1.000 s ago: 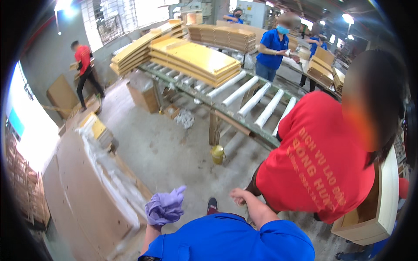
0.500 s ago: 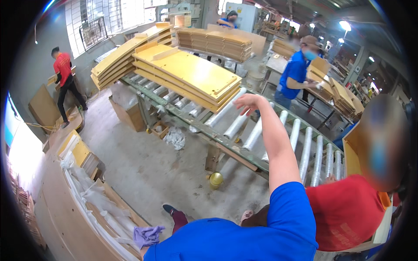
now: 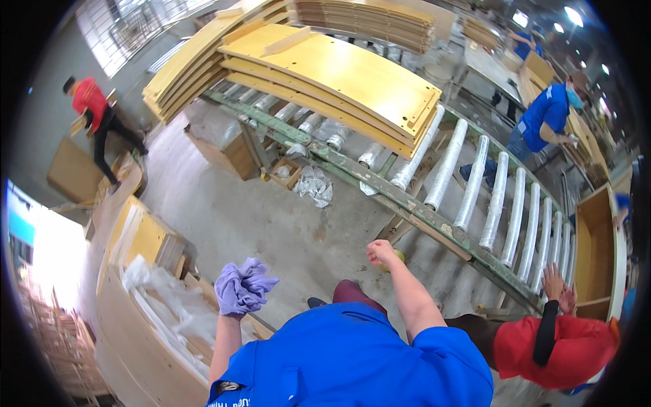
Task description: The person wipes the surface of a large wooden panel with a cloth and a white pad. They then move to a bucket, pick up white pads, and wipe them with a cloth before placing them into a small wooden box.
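Observation:
A crumpled purple cloth (image 3: 243, 285) is bunched in my left hand (image 3: 234, 315), whose fingers are mostly hidden behind it. That hand is raised in front of my body, beside a wooden crate-like stack with clear plastic wrap (image 3: 159, 288). My right hand (image 3: 381, 252) hangs in front of me over the floor, its fingers curled in and nothing visible in them. It is apart from the roller conveyor (image 3: 434, 220), close to the conveyor's near green rail. Yellow-faced wooden panels (image 3: 339, 74) lie stacked on the rollers farther left.
At the right, a co-worker in a red shirt (image 3: 556, 346) stands by the conveyor, near an open wooden cabinet (image 3: 597, 237). Another in blue (image 3: 546, 119) works behind it. A person in red (image 3: 91, 102) is at the far left. Crumpled plastic (image 3: 315, 186) lies on the floor.
My right hand has come down and back from the panel stack, its spread fingers now curled. My left hand has risen with the cloth. The view has shifted, and the red-shirted co-worker now leans lower.

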Demonstrator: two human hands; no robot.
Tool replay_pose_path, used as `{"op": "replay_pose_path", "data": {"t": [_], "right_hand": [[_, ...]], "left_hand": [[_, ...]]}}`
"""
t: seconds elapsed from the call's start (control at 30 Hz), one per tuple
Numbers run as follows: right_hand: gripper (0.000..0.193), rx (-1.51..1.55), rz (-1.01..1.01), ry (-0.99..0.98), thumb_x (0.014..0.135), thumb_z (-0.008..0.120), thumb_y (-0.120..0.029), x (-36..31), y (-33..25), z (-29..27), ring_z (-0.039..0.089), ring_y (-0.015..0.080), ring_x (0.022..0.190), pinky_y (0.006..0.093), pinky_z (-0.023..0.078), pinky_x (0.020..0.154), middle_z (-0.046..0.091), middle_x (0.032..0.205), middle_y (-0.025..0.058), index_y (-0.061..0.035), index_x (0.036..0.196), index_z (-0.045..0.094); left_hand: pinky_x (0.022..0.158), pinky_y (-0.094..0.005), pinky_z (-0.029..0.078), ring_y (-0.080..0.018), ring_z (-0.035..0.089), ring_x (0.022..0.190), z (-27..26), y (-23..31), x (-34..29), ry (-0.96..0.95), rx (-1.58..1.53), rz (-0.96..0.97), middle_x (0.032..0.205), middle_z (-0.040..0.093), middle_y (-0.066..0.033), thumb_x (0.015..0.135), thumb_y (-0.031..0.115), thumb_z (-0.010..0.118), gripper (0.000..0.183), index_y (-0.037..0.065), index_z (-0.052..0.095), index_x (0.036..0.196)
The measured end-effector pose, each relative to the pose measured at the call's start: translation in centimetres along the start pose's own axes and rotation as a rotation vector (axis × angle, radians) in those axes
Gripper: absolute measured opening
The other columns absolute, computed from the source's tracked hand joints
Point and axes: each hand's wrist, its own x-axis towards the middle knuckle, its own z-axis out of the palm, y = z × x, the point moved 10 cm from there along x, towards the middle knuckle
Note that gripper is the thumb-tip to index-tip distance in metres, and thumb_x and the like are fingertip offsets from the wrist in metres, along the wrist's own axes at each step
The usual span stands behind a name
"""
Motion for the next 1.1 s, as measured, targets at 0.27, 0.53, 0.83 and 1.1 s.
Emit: {"op": "replay_pose_path", "data": {"t": [0.27, 0.53, 0.83, 1.1], "right_hand": [[0.01, 0.625, -0.095, 0.503, 0.088, 0.055, -0.015, 7.8, -5.2, -2.7, 0.049, 0.011, 0.047, 0.0267, 0.041, 0.039, 0.059, 0.067, 0.0034, -0.0094, 0.094, 0.061], [0.008, 0.674, -0.223, 0.941, 0.086, 0.06, -0.013, 14.9, -6.2, -5.1, 0.047, 0.0104, 0.044, 0.0251, 0.035, 0.037, 0.053, 0.062, 0.0018, -0.0058, 0.088, 0.06], [0.036, 1.009, 0.167, 1.095, 0.082, 0.065, -0.018, 16.9, -2.4, -0.2, 0.055, 0.0172, 0.09, 0.0318, 0.044, 0.08, 0.061, 0.108, 0.0082, -0.0008, 0.112, 0.058], [0.014, 1.018, 0.13, 0.909, 0.084, 0.059, -0.018, 16.4, -6.6, 1.0, 0.049, 0.0103, 0.072, 0.0311, 0.046, 0.054, 0.051, 0.08, 0.003, -0.0113, 0.092, 0.05]], "left_hand": [[0.052, -0.0337, 0.047, -0.0352, 0.059, 0.089, -1.4, -1.6, 7.0, 0.007, 0.04, -0.131, 0.13, 0.046, -0.0237, 0.092, 0.028, 0.036, 0.043, -0.005, 0.047, 0.118], [0.05, -0.0333, 0.048, -0.0376, 0.062, 0.085, -0.4, 4.5, 15.4, -0.015, -0.232, -0.32, 0.131, 0.048, -0.0206, 0.091, 0.031, 0.033, 0.046, -0.002, 0.046, 0.121], [0.063, -0.029, 0.045, -0.0223, 0.056, 0.073, 0.6, 14.5, 27.5, 0.107, 1.14, 0.515, 0.098, 0.067, -0.0125, 0.054, 0.003, 0.069, 0.022, 0.006, 0.055, 0.071], [0.071, -0.0378, 0.043, -0.029, 0.064, 0.077, 11.3, 20.1, 40.9, -0.289, 1.04, 0.766, 0.077, 0.063, -0.0103, 0.065, 0.012, 0.073, 0.021, 0.009, 0.053, 0.069]]}}
